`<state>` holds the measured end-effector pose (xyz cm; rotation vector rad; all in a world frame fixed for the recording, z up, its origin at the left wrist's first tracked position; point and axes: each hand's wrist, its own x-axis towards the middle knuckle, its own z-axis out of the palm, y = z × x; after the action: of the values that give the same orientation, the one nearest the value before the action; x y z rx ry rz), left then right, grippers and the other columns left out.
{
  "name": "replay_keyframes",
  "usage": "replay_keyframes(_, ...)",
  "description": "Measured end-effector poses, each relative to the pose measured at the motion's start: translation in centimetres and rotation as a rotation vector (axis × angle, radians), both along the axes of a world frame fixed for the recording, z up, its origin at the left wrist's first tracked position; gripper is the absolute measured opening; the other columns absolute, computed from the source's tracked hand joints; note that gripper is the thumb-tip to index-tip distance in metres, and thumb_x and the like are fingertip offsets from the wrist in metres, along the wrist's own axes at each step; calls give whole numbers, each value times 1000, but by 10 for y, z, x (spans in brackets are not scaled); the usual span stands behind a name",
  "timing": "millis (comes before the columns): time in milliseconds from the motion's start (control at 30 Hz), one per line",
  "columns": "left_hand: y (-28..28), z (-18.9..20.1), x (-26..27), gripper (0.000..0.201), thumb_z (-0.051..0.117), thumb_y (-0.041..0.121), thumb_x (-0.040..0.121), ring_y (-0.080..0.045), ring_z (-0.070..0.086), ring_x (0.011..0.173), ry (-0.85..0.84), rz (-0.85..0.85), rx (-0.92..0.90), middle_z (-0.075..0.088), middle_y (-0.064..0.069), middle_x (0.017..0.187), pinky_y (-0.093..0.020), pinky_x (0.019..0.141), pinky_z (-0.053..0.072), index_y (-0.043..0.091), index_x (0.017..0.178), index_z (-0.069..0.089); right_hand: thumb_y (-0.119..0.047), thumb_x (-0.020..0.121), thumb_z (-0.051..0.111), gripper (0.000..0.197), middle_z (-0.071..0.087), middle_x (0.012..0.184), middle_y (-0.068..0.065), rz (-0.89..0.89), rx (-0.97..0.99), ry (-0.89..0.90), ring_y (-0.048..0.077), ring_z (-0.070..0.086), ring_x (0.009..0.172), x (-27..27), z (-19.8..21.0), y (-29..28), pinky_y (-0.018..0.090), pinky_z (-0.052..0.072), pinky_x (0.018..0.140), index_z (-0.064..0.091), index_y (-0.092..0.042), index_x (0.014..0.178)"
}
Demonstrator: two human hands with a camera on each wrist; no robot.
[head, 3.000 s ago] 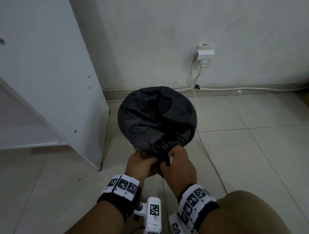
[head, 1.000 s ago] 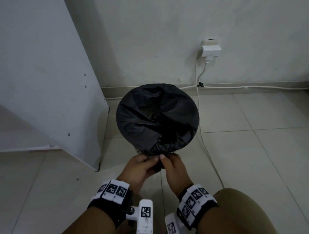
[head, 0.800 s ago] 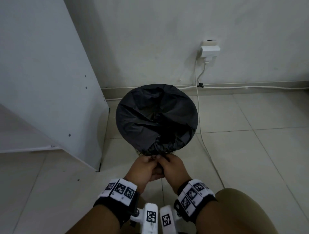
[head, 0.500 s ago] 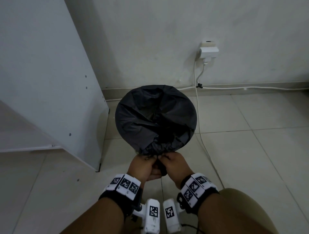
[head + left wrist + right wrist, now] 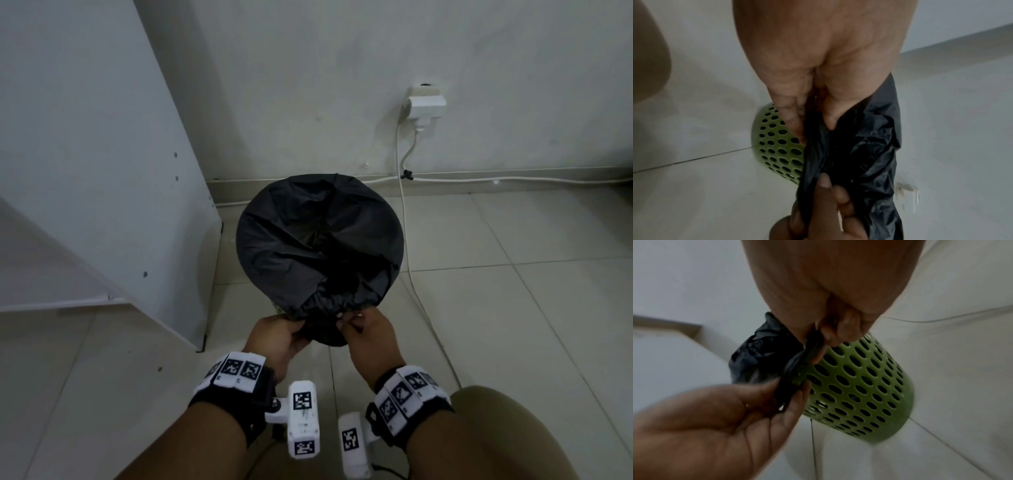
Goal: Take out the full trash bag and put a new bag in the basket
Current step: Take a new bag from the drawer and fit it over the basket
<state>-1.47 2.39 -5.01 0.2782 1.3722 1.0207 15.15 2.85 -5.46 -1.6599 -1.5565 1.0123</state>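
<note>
A black trash bag [image 5: 318, 240] lines a green perforated basket [image 5: 859, 386] standing on the tiled floor by the wall; its edge is folded over the rim. At the near side, my left hand [image 5: 277, 337] and right hand [image 5: 366, 332] both pinch the bunched edge of the black trash bag [image 5: 859, 154]. The left wrist view shows my thumb and fingers closed on the plastic with the green basket [image 5: 777, 146] behind. In the right wrist view my right fingers [image 5: 838, 331] pinch a twisted strip of the bag against the basket wall. The bag's contents are hidden.
A white cabinet panel [image 5: 102, 171] stands close on the left of the basket. A white cable [image 5: 407, 246] runs from a wall socket [image 5: 424, 106] down past the basket's right side. My knee [image 5: 507, 431] is at the lower right. Tiled floor [image 5: 513, 274] stretches to the right.
My hands have drawn slightly apart along the bag's near edge, still holding the bunched plastic. The basket and bag stay in place.
</note>
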Motion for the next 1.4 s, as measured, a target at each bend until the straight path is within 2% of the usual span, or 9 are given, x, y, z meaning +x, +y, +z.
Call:
replay_keyframes(267, -11, -5, 0, 12, 64, 1, 90, -25, 60, 71, 207, -39, 138, 69, -20, 82, -32, 64, 47, -10, 94, 68, -4, 94, 56, 18, 70, 92, 6, 37, 46, -157, 18, 64, 82, -10, 3, -3, 11, 38, 65, 75, -6, 92)
replay_keyframes(433, -25, -2, -2, 18, 73, 22, 81, -24, 74, 89, 415, -219, 325, 79, -8, 89, -36, 81, 57, 8, 92, 79, 4, 92, 51, 25, 65, 74, 16, 55, -22, -25, 15, 54, 56, -22, 8, -4, 14, 44, 55, 66, 4, 72)
replay_keyframes(633, -32, 15, 6, 23, 60, 3, 93, -20, 71, 71, 467, -327, 427, 76, -8, 77, -27, 69, 57, 13, 84, 79, -28, 84, 55, 34, 63, 74, 26, 22, -228, 270, 38, 59, 68, -36, 13, -8, 48, 50, 65, 61, 4, 75)
replay_keyframes(833, -27, 14, 8, 21, 44, -4, 100, -30, 73, 79, 2, -74, 241, 70, -23, 100, -32, 64, 61, -2, 103, 65, 2, 92, 58, 24, 77, 92, 12, -25, -324, 463, 27, 72, 89, -29, 12, -6, 39, 59, 85, 77, -12, 89)
replay_keyframes(933, -26, 15, 8, 21, 46, 6, 104, -27, 76, 82, 2, -116, 277, 70, -17, 111, -33, 65, 61, 8, 121, 57, 6, 91, 56, 32, 77, 82, -1, 19, -325, 448, 12, 71, 77, -27, 15, -6, 23, 55, 69, 77, -17, 87)
replay_keyframes(1033, -20, 16, 6, 16, 53, 5, 101, -23, 76, 69, 64, -161, 194, 75, -15, 93, -28, 58, 59, 6, 107, 68, 7, 90, 55, 25, 72, 74, 4, 59, -328, 389, 13, 66, 68, -26, 22, -7, 19, 50, 59, 74, -10, 85)
replay_keyframes(1167, -14, 9, -3, 14, 67, 8, 93, -24, 70, 58, 321, -247, 184, 74, -16, 73, -28, 53, 55, -2, 95, 75, 0, 85, 58, 22, 50, 56, 12, 119, -223, 200, 14, 47, 54, -20, 25, -6, 26, 37, 54, 55, 2, 64)
replay_keyframes(1267, -13, 7, -7, 19, 71, 9, 89, -22, 58, 49, 430, -260, 205, 64, -14, 57, -29, 51, 50, -6, 78, 73, -3, 80, 60, 41, 38, 46, 7, 145, -74, -5, 19, 39, 52, -17, 23, -2, 32, 29, 55, 34, -11, 48)
replay_keyframes(1400, -16, 7, -4, 20, 70, 6, 88, -20, 53, 49, 394, -262, 202, 57, -11, 53, -30, 54, 52, -2, 70, 68, -8, 85, 58, 35, 54, 52, 9, 101, -35, -182, 29, 55, 57, -18, 7, -2, 36, 46, 56, 46, -5, 52)
